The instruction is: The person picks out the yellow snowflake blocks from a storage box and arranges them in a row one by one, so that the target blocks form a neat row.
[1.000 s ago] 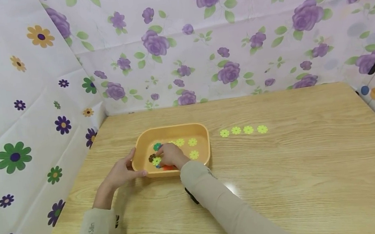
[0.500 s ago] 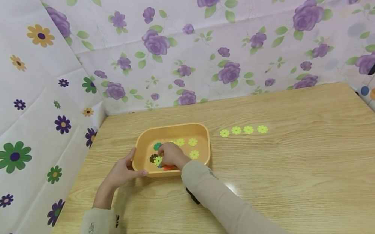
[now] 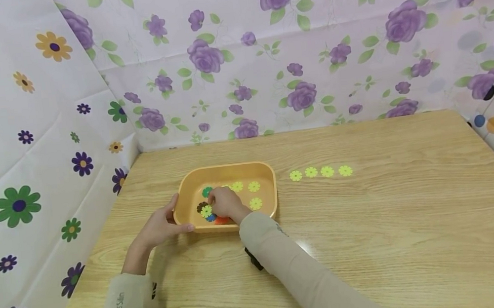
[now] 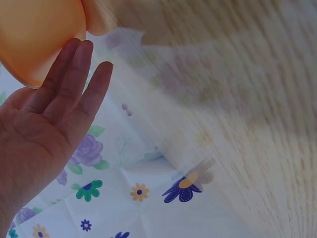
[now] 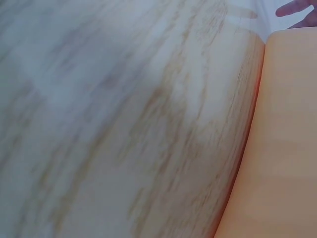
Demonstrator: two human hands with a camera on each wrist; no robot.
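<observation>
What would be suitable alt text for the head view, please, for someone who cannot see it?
A person's right hand reaches into an orange tray of multicoloured flower-shaped discs, while the left hand rests against the tray's near left corner. Four yellow discs lie in a row on the wooden table to the right, with floral sheeting behind.

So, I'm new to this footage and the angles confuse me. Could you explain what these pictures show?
No machine here: the left hand and right hand are a person's own. The wide picture is from a head-worn camera; the other two are from wrist-worn ones. On the wood-grain table stands an orange tray with flower-shaped pieces inside, and four yellow pieces lie in a row beside it. The left touches the tray; the right reaches inside, and anything it holds is hidden.
</observation>
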